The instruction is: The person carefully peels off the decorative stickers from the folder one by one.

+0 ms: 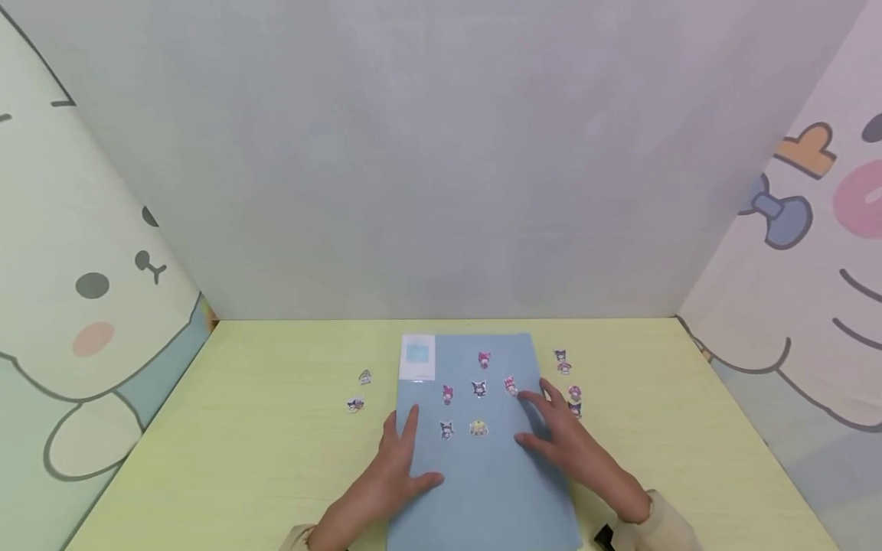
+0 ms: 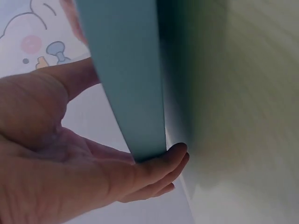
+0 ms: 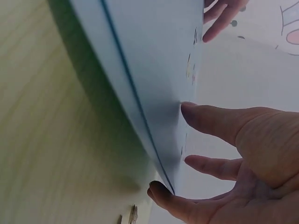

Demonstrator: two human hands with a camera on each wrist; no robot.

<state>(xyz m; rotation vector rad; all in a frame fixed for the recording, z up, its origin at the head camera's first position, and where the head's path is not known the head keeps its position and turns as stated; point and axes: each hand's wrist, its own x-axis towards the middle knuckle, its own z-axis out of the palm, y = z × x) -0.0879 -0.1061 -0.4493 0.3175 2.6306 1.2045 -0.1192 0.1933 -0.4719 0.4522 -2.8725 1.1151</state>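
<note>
A thick blue file folder (image 1: 492, 490) lies lengthwise before me, with a white label (image 1: 417, 358) in its top left corner. Several small cartoon stickers (image 1: 478, 389) are scattered over its cover. My left hand (image 1: 396, 471) grips the left side; in the left wrist view its thumb is over the cover and its fingers reach under the spine (image 2: 126, 93). On the right side, my right hand (image 1: 568, 444) holds the folder, thumb and index fingertip on the cover, another finger at the lower edge. The index fingertip is beside a pink sticker (image 1: 511, 386).
The folder is on a pale yellow wood-grain table (image 1: 276, 428). Loose stickers lie left of it, including a purple one (image 1: 354, 404), and more lie to the right, near a dark-haired sticker (image 1: 560, 355). A plain grey backdrop (image 1: 441, 168) stands behind, with cartoon-printed panels at both sides.
</note>
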